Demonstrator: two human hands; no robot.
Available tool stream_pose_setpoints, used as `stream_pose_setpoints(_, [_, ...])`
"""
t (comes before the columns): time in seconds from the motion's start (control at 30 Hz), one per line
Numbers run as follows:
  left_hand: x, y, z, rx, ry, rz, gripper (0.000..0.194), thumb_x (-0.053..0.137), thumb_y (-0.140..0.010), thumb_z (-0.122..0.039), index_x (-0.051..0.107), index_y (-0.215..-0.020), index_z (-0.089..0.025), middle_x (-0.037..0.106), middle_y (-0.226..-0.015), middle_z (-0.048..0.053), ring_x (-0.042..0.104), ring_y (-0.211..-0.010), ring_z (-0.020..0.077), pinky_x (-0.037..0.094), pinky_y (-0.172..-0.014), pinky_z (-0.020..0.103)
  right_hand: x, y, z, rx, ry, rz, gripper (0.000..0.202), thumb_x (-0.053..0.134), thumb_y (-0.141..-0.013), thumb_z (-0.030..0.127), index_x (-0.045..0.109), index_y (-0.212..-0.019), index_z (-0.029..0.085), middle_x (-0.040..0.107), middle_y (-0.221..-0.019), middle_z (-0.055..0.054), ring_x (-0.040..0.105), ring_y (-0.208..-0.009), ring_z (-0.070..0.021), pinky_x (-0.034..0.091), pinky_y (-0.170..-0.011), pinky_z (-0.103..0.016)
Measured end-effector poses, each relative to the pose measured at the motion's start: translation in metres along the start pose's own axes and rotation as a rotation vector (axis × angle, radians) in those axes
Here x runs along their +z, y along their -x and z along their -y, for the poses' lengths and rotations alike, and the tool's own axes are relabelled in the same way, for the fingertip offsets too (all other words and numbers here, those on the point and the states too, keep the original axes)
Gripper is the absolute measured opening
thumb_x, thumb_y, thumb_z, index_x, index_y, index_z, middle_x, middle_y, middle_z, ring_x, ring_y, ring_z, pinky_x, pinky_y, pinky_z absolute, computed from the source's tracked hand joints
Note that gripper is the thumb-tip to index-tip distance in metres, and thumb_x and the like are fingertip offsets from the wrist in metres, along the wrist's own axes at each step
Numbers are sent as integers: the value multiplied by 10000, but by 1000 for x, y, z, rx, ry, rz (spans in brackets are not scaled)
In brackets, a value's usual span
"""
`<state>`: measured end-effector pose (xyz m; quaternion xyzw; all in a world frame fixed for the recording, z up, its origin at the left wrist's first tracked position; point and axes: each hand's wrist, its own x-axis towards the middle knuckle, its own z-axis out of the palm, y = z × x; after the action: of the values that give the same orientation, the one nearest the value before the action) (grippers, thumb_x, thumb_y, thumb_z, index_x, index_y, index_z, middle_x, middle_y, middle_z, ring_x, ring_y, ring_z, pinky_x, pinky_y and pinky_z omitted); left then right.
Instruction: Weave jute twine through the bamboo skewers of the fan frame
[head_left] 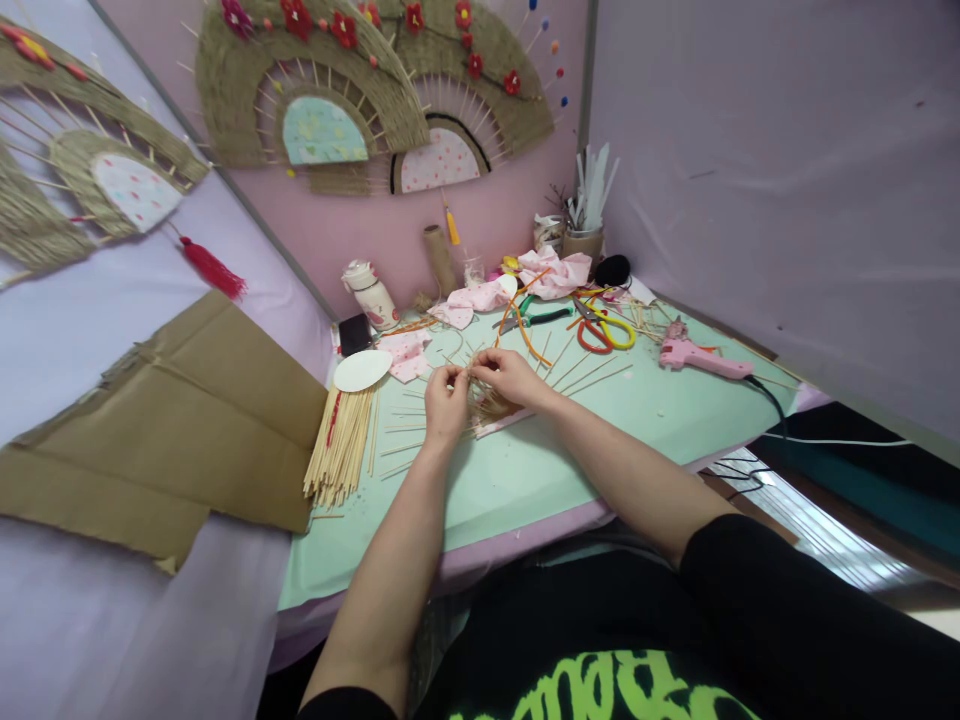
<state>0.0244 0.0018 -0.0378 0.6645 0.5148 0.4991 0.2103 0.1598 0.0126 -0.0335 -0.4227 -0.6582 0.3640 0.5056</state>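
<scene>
A half-made fan lies on the mint-green table (525, 490), its thin wooden sticks (592, 378) spreading out like rays. Tan twine (491, 408) is wound around the sticks near its base, beneath my hands. My left hand (448, 402) is closed in a pinch at the left of the wound part. From the right, my right hand (511, 378) pinches close beside it, the fingertips of both hands almost touching. Fine twine seems to be between the fingers, though they partly hide it. A pink-and-white strip edges the fan's base.
Left are bundled sticks (341, 450), a white oval (363, 371) and cardboard (172, 430). Behind lie pliers (547, 316), scissors (611, 328), patterned cloth (480, 298) and a bottle (371, 298). A corded pink glue gun (701, 355) lies right. Finished fans (315, 90) hang on the wall.
</scene>
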Motion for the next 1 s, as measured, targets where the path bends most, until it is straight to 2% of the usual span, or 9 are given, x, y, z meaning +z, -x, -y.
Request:
stream_pose_setpoints(0.17, [2, 0, 2, -82, 44, 0, 94, 513, -784, -236, 556, -740, -165, 571, -750, 5, 526, -734, 121, 417, -699, 247, 2, -2, -2, 43, -43, -12, 115, 544, -706, 257, 578, -685, 149, 577, -676, 8, 516, -654, -111, 411, -663, -241])
stream_pose_setpoints(0.33, [2, 1, 1, -90, 60, 3, 101, 518, -782, -237, 568, -742, -159, 579, -745, 8, 527, -717, 121, 418, -687, 249, 2, -2, 0, 45, 0, -30, 83, 526, -713, 200, 580, -678, 148, 583, -696, 4, 526, -675, -112, 404, -687, -247])
stream_pose_setpoints(0.5, [-3, 3, -6, 54, -28, -29, 116, 547, -784, -252, 608, -844, -175, 601, -833, 35, 536, -782, 138, 425, -731, 267, 0, 1, 1, -21, 137, -71, 71, 538, -723, 199, 593, -700, 159, 569, -742, -4, 513, -736, -122, 405, -736, -261])
stream_pose_setpoints(0.57, [-5, 3, -7, 114, -82, -22, 99, 539, -792, -244, 611, -819, -181, 589, -832, 41, 529, -796, 146, 419, -726, 270, -1, 2, 2, -42, 171, -63, 73, 548, -728, 208, 596, -702, 161, 572, -775, -16, 514, -768, -128, 406, -759, -268])
stream_pose_setpoints(0.77, [-4, 2, -2, 164, -182, 11, 82, 484, -812, -191, 548, -760, -187, 541, -791, 41, 500, -800, 166, 400, -744, 298, -1, 3, 5, -56, 219, -38, 92, 546, -747, 218, 611, -711, 164, 570, -780, -23, 519, -785, -131, 404, -776, -278])
stream_pose_setpoints(1.0, [-1, 0, 3, 62, -118, -55, 60, 458, -815, -184, 508, -782, -184, 538, -806, 33, 500, -802, 160, 400, -760, 296, 0, 2, 2, 11, 234, -119, 65, 518, -692, 177, 567, -653, 161, 538, -743, -4, 505, -702, -117, 409, -719, -267])
